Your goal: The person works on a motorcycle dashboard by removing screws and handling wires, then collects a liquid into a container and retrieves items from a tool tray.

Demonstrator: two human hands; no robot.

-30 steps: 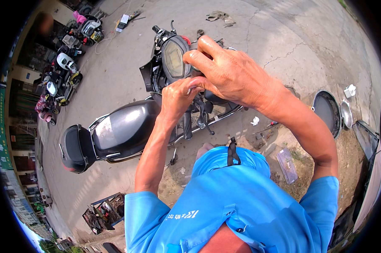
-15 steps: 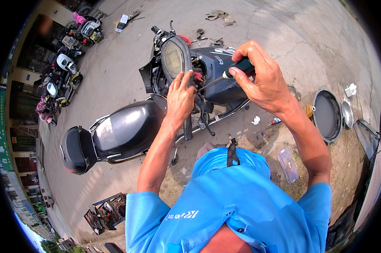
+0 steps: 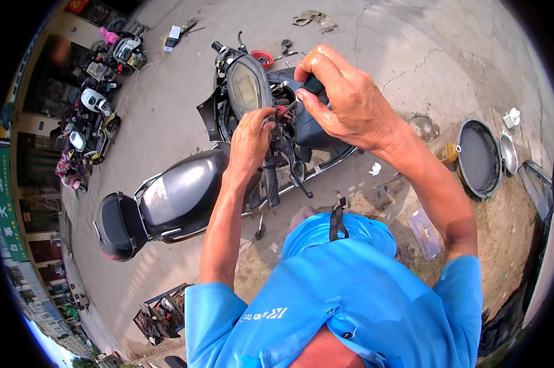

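A dark electric scooter stands in front of me, its instrument panel point(image 3: 247, 88) loosened from the front and wiring showing beside it. My right hand point(image 3: 353, 110) grips a screwdriver point(image 3: 312, 84) by its dark green handle, mostly covered by the fingers. The shaft slants down left into the gap between the panel and the dark front cover point(image 3: 312, 130). At the panel's lower right edge is my left hand point(image 3: 250, 142), its fingers and thumb bent close together near the screwdriver's tip. What they pinch, if anything, is too small to make out.
The scooter's seat point(image 3: 182, 184) and rear box point(image 3: 121, 226) extend left. A red bowl point(image 3: 262, 59) sits beyond the handlebar. At right are a black basin point(image 3: 478, 159), a yellow container point(image 3: 447, 153) and a plastic case point(image 3: 425, 233). A tool crate point(image 3: 160, 314) lies lower left.
My right hand has moved left and tipped the screwdriver more upright. My left hand has slid off the panel's face, and its stretched fingers have bent in at the edge.
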